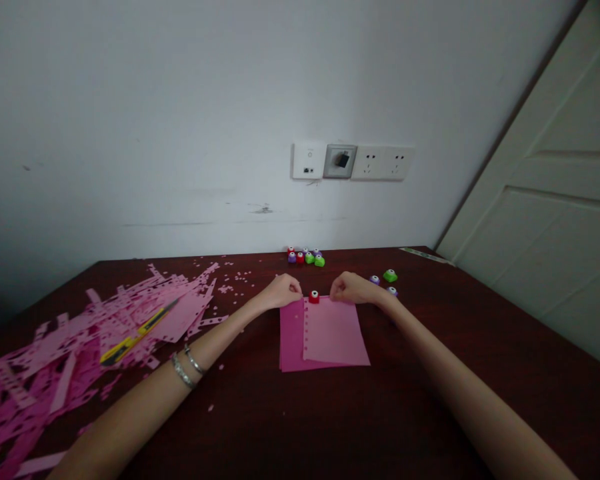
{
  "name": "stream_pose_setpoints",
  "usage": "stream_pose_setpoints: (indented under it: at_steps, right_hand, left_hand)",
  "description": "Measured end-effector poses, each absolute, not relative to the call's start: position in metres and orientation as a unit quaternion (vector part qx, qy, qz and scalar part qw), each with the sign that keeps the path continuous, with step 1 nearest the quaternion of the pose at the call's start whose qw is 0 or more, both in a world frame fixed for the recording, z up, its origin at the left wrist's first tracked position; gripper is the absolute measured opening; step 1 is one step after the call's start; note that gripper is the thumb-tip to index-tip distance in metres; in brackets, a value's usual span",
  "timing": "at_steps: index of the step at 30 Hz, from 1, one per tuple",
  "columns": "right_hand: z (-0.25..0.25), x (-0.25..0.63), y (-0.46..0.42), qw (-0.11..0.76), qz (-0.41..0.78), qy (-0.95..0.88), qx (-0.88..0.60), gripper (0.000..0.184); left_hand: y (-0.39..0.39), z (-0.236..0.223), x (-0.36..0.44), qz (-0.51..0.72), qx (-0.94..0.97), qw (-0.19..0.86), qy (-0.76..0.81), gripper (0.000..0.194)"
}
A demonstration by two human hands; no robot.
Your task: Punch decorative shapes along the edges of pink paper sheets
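Observation:
Pink paper sheets [330, 337] lie stacked on the dark wooden table [360, 427]; the top sheet has a row of punched holes down its left edge. A small red paper punch [314, 297] sits at the top edge of the sheets. My left hand [284, 291] is closed, pinching the paper's top left edge just beside the punch. On the other side of the punch, my right hand [351, 289] is closed at the top edge of the paper. What its fingers grip is hidden.
A heap of cut pink paper strips [80, 347] covers the table's left side, with a yellow utility knife [139, 331] on it. Several small coloured punches [306, 257] stand by the wall; others [389, 277] lie right of my right hand. Wall sockets [353, 162] above; a door [555, 220] at right.

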State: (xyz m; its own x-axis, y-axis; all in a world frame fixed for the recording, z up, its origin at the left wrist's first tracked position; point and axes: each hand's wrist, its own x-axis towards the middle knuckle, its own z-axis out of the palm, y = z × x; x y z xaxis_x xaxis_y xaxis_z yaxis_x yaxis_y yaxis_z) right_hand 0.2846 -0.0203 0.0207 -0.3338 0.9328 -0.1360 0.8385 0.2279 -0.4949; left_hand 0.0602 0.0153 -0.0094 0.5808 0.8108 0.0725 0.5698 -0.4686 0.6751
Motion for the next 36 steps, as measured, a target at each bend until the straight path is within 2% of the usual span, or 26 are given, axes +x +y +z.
stream_pose_setpoints:
  at_steps: [24, 30, 36]
  right_hand:
    - [0.014, 0.286, -0.017, 0.109, 0.238, -0.769, -0.583, 0.022]
    - [0.019, 0.289, -0.015, 0.143, 0.243, -0.768, -0.575, 0.017]
    - [0.024, 0.287, -0.017, 0.176, 0.277, -0.762, -0.558, 0.031]
  left_hand:
    - [0.017, -0.005, 0.056, 0.185, 0.835, 0.322, 0.406, 0.018]
    - [0.016, 0.0, 0.056, 0.196, 0.831, 0.318, 0.412, 0.017]
    - [0.018, 0.01, 0.053, 0.21, 0.811, 0.331, 0.435, 0.019]
